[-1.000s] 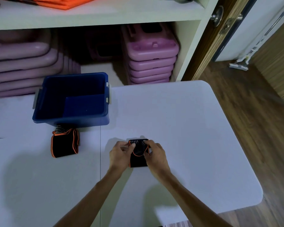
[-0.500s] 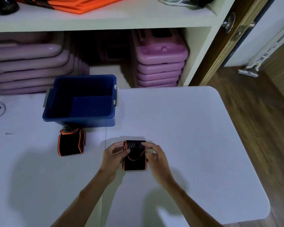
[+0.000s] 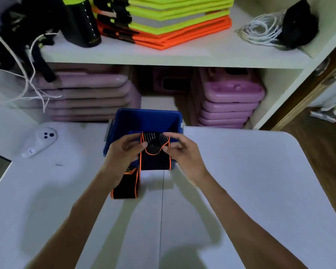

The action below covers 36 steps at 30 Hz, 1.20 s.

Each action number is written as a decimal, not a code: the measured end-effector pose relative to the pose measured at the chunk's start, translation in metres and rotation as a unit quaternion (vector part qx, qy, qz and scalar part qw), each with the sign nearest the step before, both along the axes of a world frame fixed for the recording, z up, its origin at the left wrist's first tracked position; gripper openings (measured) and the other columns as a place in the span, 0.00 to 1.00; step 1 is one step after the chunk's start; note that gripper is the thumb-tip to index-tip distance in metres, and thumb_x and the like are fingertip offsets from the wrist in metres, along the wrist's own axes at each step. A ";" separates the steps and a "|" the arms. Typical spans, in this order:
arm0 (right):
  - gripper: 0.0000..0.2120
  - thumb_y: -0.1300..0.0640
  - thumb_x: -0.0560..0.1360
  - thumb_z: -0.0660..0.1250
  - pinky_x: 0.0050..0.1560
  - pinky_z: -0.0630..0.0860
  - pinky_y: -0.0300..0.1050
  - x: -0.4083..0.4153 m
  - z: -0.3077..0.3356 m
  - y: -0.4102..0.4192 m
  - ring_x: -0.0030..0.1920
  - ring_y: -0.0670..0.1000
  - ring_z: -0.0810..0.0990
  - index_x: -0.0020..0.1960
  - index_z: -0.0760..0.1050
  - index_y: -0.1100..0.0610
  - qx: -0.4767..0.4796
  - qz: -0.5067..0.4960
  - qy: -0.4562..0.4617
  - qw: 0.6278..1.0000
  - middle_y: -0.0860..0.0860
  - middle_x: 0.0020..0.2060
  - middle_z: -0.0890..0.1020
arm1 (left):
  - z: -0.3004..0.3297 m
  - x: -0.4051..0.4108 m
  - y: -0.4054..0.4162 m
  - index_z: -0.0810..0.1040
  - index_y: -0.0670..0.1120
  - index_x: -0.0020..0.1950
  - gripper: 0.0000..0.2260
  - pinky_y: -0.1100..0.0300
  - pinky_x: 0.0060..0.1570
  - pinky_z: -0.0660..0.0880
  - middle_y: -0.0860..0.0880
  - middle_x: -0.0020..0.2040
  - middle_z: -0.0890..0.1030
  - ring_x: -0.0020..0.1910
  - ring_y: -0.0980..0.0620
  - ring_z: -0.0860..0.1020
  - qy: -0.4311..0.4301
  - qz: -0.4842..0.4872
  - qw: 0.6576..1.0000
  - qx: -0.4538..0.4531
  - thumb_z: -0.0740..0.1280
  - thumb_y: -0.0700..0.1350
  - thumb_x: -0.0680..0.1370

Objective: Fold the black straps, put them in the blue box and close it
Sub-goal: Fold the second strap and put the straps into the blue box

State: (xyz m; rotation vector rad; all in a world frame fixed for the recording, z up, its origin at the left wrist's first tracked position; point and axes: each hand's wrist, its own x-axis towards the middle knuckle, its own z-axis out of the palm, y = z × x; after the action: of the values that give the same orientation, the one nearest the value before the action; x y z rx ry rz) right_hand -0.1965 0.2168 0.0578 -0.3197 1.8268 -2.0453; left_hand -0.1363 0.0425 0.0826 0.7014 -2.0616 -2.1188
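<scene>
strap in my hands (image 3: 155,152): black, orange piping, ribbed grey-black top
strap on the table (image 3: 126,184): black, orange edging
box (image 3: 147,121): deep blue
table (image 3: 241,181): white
cases (image 3: 229,100): pinkish purple
folded vests (image 3: 173,18): neon yellow over orange, grey bands
controller (image 3: 40,141): white, black buttons

Your two forearms come into view from the bottom edge, and both are bare all the way down: no sleeves, no cuffs, no gloves. Your left hand (image 3: 124,152) has no ring, watch or band that shows. On your right hand (image 3: 182,152) there is a small bright glint on one of the fingers (image 3: 182,150); it may be a ring, but it is too blurred to tell. Both wrists are bare.
</scene>
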 end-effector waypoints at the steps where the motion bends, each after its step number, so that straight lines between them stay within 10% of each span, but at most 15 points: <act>1: 0.17 0.69 0.74 0.70 0.49 0.75 0.49 -0.006 0.000 -0.013 0.40 0.54 0.76 0.57 0.79 0.51 0.006 -0.007 0.000 1.000 0.60 0.35 0.77 | 0.000 -0.006 -0.013 0.78 0.43 0.61 0.14 0.56 0.50 0.79 0.44 0.52 0.84 0.49 0.50 0.82 0.005 0.000 1.000 -0.024 0.70 0.38 0.75; 11: 0.16 0.75 0.73 0.66 0.36 0.73 0.32 -0.078 -0.065 -0.120 0.30 0.40 0.75 0.58 0.78 0.62 0.167 -0.076 -0.024 0.983 0.51 0.33 0.78 | -0.070 -0.036 -0.124 0.77 0.43 0.63 0.15 0.46 0.53 0.79 0.45 0.59 0.80 0.58 0.47 0.79 0.025 0.009 0.952 -0.306 0.67 0.37 0.77; 21: 0.18 0.79 0.70 0.64 0.44 0.79 0.42 -0.114 -0.111 -0.162 0.39 0.48 0.80 0.38 0.73 0.55 0.322 -0.087 -0.033 0.942 0.50 0.35 0.81 | -0.087 -0.029 -0.135 0.78 0.43 0.62 0.15 0.71 0.47 0.75 0.50 0.58 0.78 0.53 0.56 0.77 0.088 -0.021 0.957 -0.277 0.67 0.34 0.76; 28: 0.15 0.66 0.70 0.72 0.49 0.75 0.45 -0.102 -0.088 -0.161 0.49 0.54 0.78 0.49 0.70 0.54 0.424 -0.068 -0.015 0.903 0.54 0.48 0.79 | -0.084 -0.026 -0.137 0.77 0.43 0.63 0.14 0.75 0.45 0.73 0.49 0.58 0.79 0.53 0.57 0.78 0.089 -0.011 0.965 -0.246 0.66 0.37 0.77; 36: 0.09 0.61 0.79 0.64 0.37 0.73 0.31 -0.002 -0.022 -0.122 0.37 0.45 0.78 0.57 0.76 0.54 0.300 -0.113 0.160 0.934 0.48 0.43 0.80 | -0.125 0.044 -0.119 0.78 0.45 0.58 0.09 0.69 0.45 0.76 0.48 0.55 0.78 0.46 0.61 0.79 0.023 0.076 0.967 -0.242 0.65 0.39 0.79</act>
State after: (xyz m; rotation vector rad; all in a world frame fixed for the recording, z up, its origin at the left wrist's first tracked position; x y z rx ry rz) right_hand -0.1986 0.0950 0.0358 -0.2848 2.6848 -1.5063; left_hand -0.0923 -0.0770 -0.0425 0.6971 -2.2816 -1.4490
